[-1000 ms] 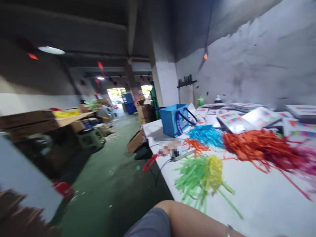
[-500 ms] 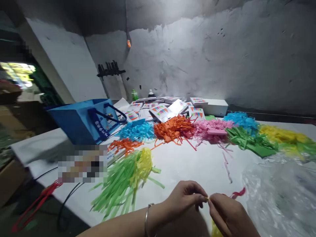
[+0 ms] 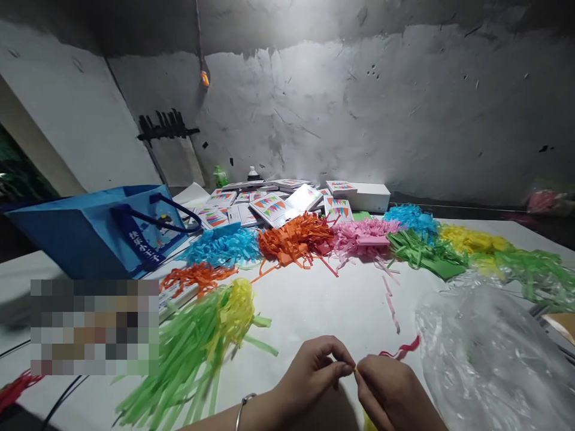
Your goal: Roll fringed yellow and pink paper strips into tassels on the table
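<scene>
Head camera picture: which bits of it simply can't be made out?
- Yellow piece pinched between left hand and right hand: fingertips hide nearly all of it.
- Right hand: the bottom edge cuts off its wrist.
- Pixelated patch on the white table: blurred, contents unreadable.
- Blue bag: lettering too small to read.
- Printed cards: too small for detail.
- Clear plastic bag: contents indistinct.

On the worktop (image 3: 323,305), a row of paper-strip heaps (image 3: 359,236) ran from left to right, with stacked cards (image 3: 269,206) and a box (image 3: 366,194) behind them against the wall (image 3: 359,120). A bag (image 3: 99,230) stood at the far left. A strip bundle (image 3: 197,341) lay left of both hands (image 3: 354,383), and a plastic sheet (image 3: 489,353) lay to their right.
</scene>
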`<action>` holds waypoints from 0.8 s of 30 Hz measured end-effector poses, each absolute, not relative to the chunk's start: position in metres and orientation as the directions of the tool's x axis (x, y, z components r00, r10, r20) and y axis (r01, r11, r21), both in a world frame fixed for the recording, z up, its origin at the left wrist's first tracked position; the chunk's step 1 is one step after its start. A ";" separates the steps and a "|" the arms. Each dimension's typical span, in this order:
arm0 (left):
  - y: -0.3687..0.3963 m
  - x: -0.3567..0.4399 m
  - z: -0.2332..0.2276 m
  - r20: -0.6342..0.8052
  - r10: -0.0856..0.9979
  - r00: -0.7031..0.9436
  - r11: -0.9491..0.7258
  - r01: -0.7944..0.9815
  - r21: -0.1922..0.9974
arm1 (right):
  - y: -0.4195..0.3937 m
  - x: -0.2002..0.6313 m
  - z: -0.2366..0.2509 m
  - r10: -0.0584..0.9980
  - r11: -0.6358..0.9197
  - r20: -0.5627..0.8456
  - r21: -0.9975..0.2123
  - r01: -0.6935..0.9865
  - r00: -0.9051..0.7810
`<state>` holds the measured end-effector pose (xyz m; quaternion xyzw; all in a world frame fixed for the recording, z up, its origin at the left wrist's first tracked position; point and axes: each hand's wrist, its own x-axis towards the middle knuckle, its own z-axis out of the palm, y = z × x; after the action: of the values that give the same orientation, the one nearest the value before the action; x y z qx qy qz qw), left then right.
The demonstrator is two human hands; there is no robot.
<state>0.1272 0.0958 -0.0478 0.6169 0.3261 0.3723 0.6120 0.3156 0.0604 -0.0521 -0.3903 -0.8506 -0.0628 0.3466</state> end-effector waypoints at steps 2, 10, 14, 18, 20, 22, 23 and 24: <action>0.095 0.127 -0.048 0.075 0.856 0.511 -0.077 -0.016 0.997 | 0.060 0.316 -0.054 0.637 0.683 0.626 -0.189 0.706 -0.449; 0.094 0.124 -0.044 0.045 0.889 0.455 -0.072 0.043 0.996 | 0.061 0.322 -0.055 0.759 0.635 0.472 -0.382 0.672 -0.449; 0.095 0.125 -0.042 0.052 0.890 0.453 -0.094 0.072 0.993 | 0.061 0.323 -0.058 0.742 0.655 0.468 -0.357 0.666 -0.480; 0.097 0.125 -0.042 -0.014 0.879 0.478 0.037 -0.039 0.999 | 0.060 0.322 -0.054 0.781 0.613 0.447 -0.421 0.668 -0.436; 0.098 0.124 -0.042 -0.039 0.870 0.492 0.079 -0.060 0.995 | 0.059 0.322 -0.052 0.798 0.597 0.413 -0.449 0.664 -0.439; 0.098 0.123 -0.043 0.001 0.874 0.487 0.006 -0.013 1.000 | 0.059 0.319 -0.053 0.794 0.604 0.408 -0.440 0.665 -0.451; 0.098 0.122 -0.043 0.050 0.871 0.489 -0.078 0.037 0.996 | 0.059 0.318 -0.054 0.777 0.621 0.434 -0.412 0.667 -0.455; 0.097 0.121 -0.043 0.120 0.858 0.500 -0.191 0.093 0.977 | 0.060 0.316 -0.056 0.758 0.634 0.472 -0.372 0.678 -0.449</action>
<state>0.1210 0.0974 -0.0429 0.6829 0.3481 0.3592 0.5324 0.3157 0.0597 -0.0557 -0.4231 -0.8488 0.0646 0.3105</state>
